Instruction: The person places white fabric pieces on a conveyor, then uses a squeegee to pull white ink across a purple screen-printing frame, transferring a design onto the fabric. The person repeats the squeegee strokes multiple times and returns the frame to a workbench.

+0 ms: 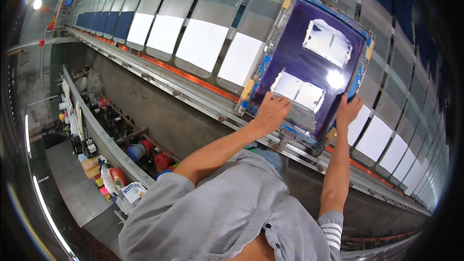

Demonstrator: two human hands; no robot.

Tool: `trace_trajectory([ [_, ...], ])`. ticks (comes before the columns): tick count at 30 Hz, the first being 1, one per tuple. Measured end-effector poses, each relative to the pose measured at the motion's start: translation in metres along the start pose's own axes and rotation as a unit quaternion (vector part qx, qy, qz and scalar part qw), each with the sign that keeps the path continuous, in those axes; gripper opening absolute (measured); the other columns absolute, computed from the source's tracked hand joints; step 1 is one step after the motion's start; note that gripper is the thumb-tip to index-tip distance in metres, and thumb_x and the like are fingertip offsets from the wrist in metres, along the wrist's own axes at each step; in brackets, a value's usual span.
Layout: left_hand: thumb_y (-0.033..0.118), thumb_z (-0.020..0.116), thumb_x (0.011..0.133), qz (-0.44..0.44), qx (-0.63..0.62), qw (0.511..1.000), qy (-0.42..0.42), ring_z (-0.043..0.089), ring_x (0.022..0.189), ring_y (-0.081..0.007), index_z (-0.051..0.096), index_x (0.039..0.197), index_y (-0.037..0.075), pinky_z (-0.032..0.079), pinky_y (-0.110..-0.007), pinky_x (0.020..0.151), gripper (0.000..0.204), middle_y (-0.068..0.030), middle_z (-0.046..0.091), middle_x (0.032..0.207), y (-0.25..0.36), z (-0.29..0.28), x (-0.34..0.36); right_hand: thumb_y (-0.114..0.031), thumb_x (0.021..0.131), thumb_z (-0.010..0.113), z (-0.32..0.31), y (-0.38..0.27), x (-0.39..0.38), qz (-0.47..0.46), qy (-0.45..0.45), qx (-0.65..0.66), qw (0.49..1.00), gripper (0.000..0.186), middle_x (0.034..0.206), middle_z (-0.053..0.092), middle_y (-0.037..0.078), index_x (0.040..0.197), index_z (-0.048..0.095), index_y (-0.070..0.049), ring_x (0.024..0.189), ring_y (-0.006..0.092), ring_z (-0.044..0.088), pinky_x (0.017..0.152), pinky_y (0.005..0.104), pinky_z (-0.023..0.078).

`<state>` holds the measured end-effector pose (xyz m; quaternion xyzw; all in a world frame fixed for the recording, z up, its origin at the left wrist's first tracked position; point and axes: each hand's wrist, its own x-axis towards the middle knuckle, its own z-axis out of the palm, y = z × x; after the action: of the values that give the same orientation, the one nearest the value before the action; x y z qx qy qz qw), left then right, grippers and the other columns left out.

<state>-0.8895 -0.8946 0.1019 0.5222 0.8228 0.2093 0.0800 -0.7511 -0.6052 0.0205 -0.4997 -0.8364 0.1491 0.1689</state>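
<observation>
A screen-printing frame [261, 74] with purple mesh lies aslant over the row of printing boards. Its wooden edges carry blue and yellow tape. Two pale windows, smeared with white ink round their borders, show in the mesh: a far window [328, 43] and a near window [297, 89]. My left hand [273, 112] is closed, its knuckles up, over the near left part of the mesh; whatever its fingers hold is hidden. At the frame's right edge, my right hand [349, 110] grips the rim with thumb and fingers. A greyish band [302, 115] crosses the mesh just below the near window.
White fabric panels [202, 43] lie on boards to both sides, with navy panels [123, 24] farther left. A metal rail [159, 78] and an orange strip [188, 78] run along the boards' near edge. Tubs [137, 151] and bottles crowd a lower shelf at left.
</observation>
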Motion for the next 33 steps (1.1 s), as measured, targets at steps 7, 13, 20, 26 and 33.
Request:
trace_trajectory([
  [7, 0.006, 0.069, 0.072, -0.077, 0.040, 0.980, -0.179, 0.072, 0.082, -0.0286, 0.081, 0.091, 0.014, 0.041, -0.045, 0.079, 0.025, -0.0102, 0.075, 0.082, -0.012, -0.017, 0.055, -0.040, 0.091, 0.074, -0.083, -0.084, 0.013, -0.164, -0.252, 0.191, 0.934, 0.046, 0.115, 0.068, 0.016, 0.120, 0.072, -0.003, 0.115, 0.0342, 0.059, 0.098, 0.0495, 0.047],
  [13, 0.005, 0.068, 0.075, -0.029, 0.046, 0.991, -0.119, 0.072, 0.078, -0.0295, 0.082, 0.089, 0.014, 0.040, -0.044, 0.073, 0.022, -0.0116, 0.075, 0.082, -0.037, -0.010, 0.125, -0.016, 0.079, 0.074, -0.070, -0.128, 0.011, -0.331, -0.275, -0.016, 0.903, 0.022, 0.101, 0.068, 0.009, 0.100, 0.072, -0.007, 0.110, 0.0280, 0.060, 0.093, 0.0464, 0.047],
  [20, 0.005, 0.072, 0.071, -0.047, 0.015, 0.986, -0.157, 0.070, 0.082, -0.0273, 0.081, 0.091, 0.014, 0.035, -0.045, 0.074, 0.024, -0.0090, 0.075, 0.087, -0.004, -0.018, 0.031, -0.006, 0.074, 0.070, -0.074, -0.104, -0.087, -0.339, -0.242, 0.027, 0.909, 0.016, 0.094, 0.065, 0.007, 0.090, 0.067, -0.007, 0.107, 0.0282, 0.060, 0.093, 0.0486, 0.047],
  [26, 0.004, 0.071, 0.072, -0.043, 0.054, 0.980, -0.185, 0.071, 0.082, -0.0254, 0.081, 0.089, 0.014, 0.036, -0.044, 0.072, 0.022, -0.0078, 0.076, 0.087, -0.029, -0.024, 0.116, -0.007, 0.074, 0.070, -0.067, -0.126, -0.007, -0.297, -0.292, -0.011, 0.909, 0.017, 0.094, 0.064, 0.008, 0.090, 0.066, -0.007, 0.106, 0.0283, 0.060, 0.094, 0.0500, 0.048],
  [33, 0.004, 0.068, 0.073, -0.017, -0.002, 0.995, -0.095, 0.070, 0.075, -0.0288, 0.079, 0.083, 0.016, 0.036, -0.045, 0.071, 0.019, -0.0095, 0.074, 0.081, -0.014, -0.010, 0.035, -0.007, 0.073, 0.071, -0.072, -0.104, -0.093, -0.318, -0.261, 0.026, 0.911, 0.021, 0.107, 0.061, 0.010, 0.093, 0.062, -0.007, 0.108, 0.0295, 0.059, 0.094, 0.0505, 0.048],
])
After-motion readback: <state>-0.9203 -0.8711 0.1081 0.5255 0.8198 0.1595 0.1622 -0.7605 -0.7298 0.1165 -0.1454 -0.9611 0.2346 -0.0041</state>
